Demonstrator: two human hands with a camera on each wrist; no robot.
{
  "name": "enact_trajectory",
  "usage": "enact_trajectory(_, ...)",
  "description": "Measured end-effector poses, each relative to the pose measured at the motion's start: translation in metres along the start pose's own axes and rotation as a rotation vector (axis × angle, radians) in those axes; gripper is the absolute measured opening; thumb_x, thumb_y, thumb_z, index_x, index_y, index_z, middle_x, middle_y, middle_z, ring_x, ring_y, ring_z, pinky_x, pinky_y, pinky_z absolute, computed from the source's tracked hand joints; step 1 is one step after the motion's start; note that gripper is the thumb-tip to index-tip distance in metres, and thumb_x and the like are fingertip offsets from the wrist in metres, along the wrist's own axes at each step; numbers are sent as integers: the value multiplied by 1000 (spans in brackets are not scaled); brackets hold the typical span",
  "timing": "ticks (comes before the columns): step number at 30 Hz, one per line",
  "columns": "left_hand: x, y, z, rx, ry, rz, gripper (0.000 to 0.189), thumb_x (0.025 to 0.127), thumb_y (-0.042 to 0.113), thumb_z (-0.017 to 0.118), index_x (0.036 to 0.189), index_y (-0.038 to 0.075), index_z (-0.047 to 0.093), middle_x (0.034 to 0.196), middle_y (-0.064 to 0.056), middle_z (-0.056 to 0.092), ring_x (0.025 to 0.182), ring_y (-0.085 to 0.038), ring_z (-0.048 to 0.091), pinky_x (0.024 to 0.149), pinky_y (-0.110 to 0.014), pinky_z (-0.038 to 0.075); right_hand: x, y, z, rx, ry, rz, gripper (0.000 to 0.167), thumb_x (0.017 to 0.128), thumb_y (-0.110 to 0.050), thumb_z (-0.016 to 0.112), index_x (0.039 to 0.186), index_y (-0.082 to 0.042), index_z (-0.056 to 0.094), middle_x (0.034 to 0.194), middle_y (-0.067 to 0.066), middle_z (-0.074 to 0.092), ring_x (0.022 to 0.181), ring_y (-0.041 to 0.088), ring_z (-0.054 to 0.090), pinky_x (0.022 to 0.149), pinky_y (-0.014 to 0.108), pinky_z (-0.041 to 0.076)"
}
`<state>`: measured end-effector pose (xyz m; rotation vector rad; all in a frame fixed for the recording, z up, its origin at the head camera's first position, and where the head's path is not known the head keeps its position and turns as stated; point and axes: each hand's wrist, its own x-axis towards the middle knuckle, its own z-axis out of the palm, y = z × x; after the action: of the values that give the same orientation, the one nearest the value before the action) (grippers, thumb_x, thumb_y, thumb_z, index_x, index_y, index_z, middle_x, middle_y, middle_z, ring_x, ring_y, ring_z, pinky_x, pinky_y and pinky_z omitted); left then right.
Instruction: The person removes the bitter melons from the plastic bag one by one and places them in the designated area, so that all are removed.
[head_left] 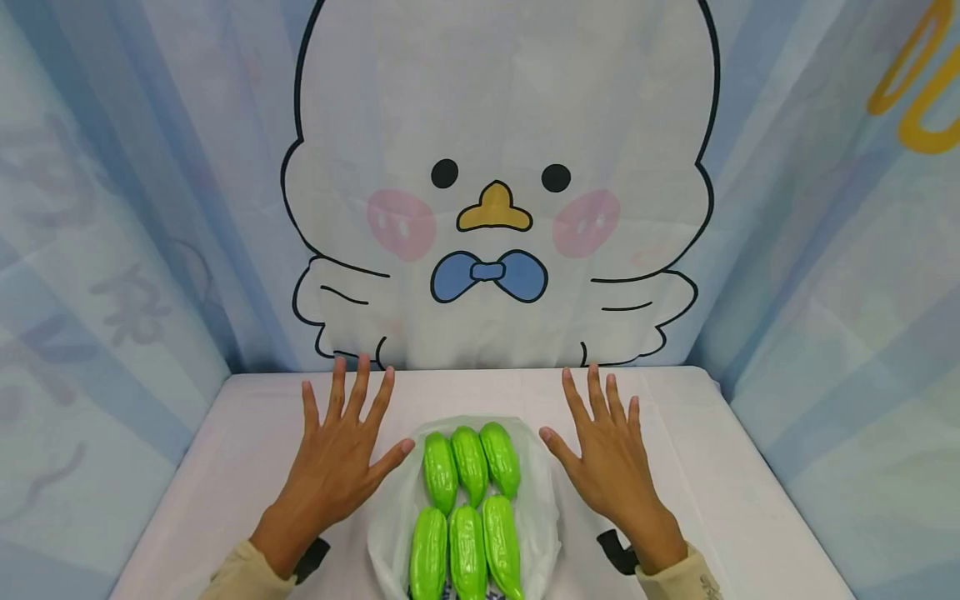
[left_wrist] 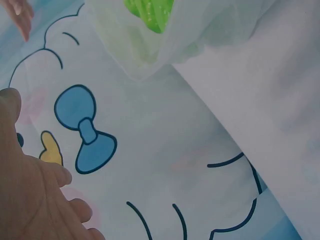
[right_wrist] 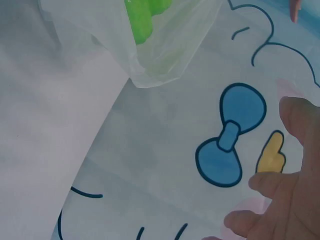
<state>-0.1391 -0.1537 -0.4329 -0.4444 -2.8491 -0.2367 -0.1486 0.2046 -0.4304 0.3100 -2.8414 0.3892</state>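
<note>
Spreading its straight fingers wide, your left hand [head_left: 345, 467] is on the left, holding nothing, over the flat white tabletop [head_left: 217, 500]; can't tell if it touches. Btwn your hands, six bright green, glossy, ridged, tapered gourd-like pieces [head_left: 429, 550] lie in two rows of three on a thin, translucent white plastic bag [head_left: 543, 517], which sits on the tabletop. Then your right hand [head_left: 611, 467]: fingers straight + apart too, nothing in them, thumb near the bag's edge.

Handling, as a guess: pcs prob. light + fairly stiff, maybe moulded plastic given the even shine, so a bit slippery despite the ridges. Take each round its thick middle, not the thin tip; they lie close, so go in from above w/ thumb + fingertips. Bag looks soft, prob. bunches if you drag it.

Views: left wrist cam shows part of your left palm + a loose edge of the bag w/ green behind it; head cam gets only the backs of both hands, but all six pcs. Right wrist cam shows part of your right palm, hidden from the head cam
</note>
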Motion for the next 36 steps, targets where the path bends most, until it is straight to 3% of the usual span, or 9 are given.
enact_trajectory(6,-1,0,1,-1,-9,-12,93,104,69,49,173,21,11,179,-16,-6,166,-45,-7,122,-81,-2,-1,0,1,9,7,-2,85,103,-57,60,171,-23,24,177,21,13,163,50,13,125,78,10)
enact_trajectory(11,-2,1,0,5,-3,-28,92,103,69,49,173,22,13,179,-19,0,165,-48,2,122,-82,0,-2,1,3,38,52,-11,84,102,-52,66,170,-22,28,174,24,25,160,50,24,126,74,15)
enact_trajectory(14,-2,1,-1,-24,-11,-35,90,103,68,50,173,23,15,179,-20,4,165,-48,2,123,-80,1,-3,1,4,78,88,-13,82,101,-47,70,169,-21,32,170,25,36,154,49,36,123,71,28)
enact_trajectory(17,-4,1,-1,-63,-17,-38,88,103,66,53,172,23,21,178,-22,9,164,-49,8,123,-79,4,-4,0,6,131,116,-11,80,100,-43,73,168,-23,37,163,24,46,142,46,46,109,66,46)
enact_trajectory(20,-7,1,-1,-113,-21,-36,84,102,63,58,170,23,29,177,-23,13,162,-49,20,122,-79,8,-6,-2,8,180,128,1,78,99,-40,76,166,-27,39,155,21,54,132,40,52,95,57,54)
enact_trajectory(24,-12,1,0,-184,-14,-24,80,100,56,67,167,25,37,175,-24,24,153,-50,38,119,-77,19,-9,-4,11,221,126,7,80,97,-37,79,166,-30,39,143,18,60,123,35,54,89,51,54)
enact_trajectory(29,-17,0,2,-255,-21,-6,80,97,46,76,166,27,40,170,-24,36,144,-48,51,110,-71,37,-11,-5,17,263,107,8,85,94,-37,83,166,-33,39,139,17,61,123,33,54,90,52,54)
enact_trajectory(36,-23,-3,3,-356,-116,-19,77,95,39,80,163,31,45,165,-22,44,139,-48,56,105,-71,43,-13,-7,24,317,88,19,87,89,-39,87,163,-38,42,138,11,62,121,28,54,93,52,54)
